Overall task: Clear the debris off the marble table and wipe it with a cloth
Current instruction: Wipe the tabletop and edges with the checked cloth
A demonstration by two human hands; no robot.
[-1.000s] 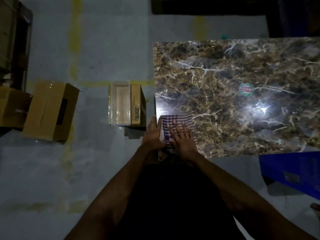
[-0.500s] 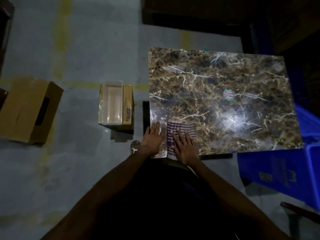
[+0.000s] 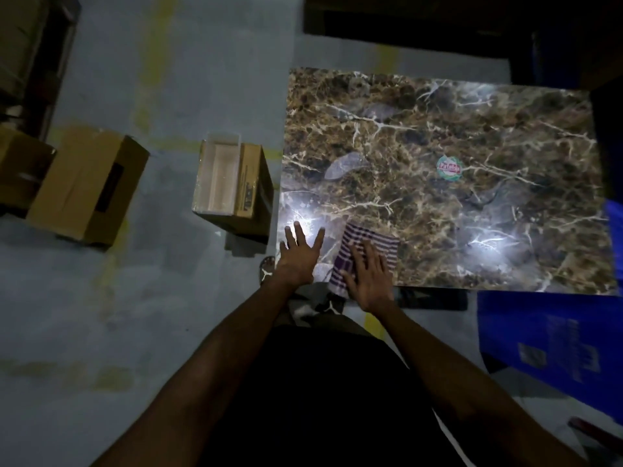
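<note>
The right hand [image 3: 367, 281] is lying flat on the cloth [image 3: 365, 252], fingers straight and spread, pressing it down rather than gripping it. The left hand [image 3: 298, 256] is resting palm down on the bare table [image 3: 455, 129] just left of the cloth, fingers splayed and holding nothing. Both forearms are reaching forward from the bottom of the view, converging on the table's near left corner.

The cloth, checked purple and white, is sitting at that corner, its near end hanging slightly over the table's near edge and its far end lying on the marble.

A round sticker [image 3: 449, 168] is showing near the middle of the table, green-rimmed with a red band of lettering too blurred to read. A blue crate [image 3: 553, 352] is standing off the table's near right corner, carrying pale printed marks that are also unreadable.

The marble beyond and to the right of the cloth is lying open all the way to the far and right edges, with bright glare spots near the left hand and toward the near right. Left of the table, an open box [image 3: 232, 183] is standing close to its left edge, and a larger carton [image 3: 87, 187] is lying well apart farther left on the grey floor [image 3: 168, 298]. A sandalled foot [image 3: 266, 267] is showing just off the near left corner.
</note>
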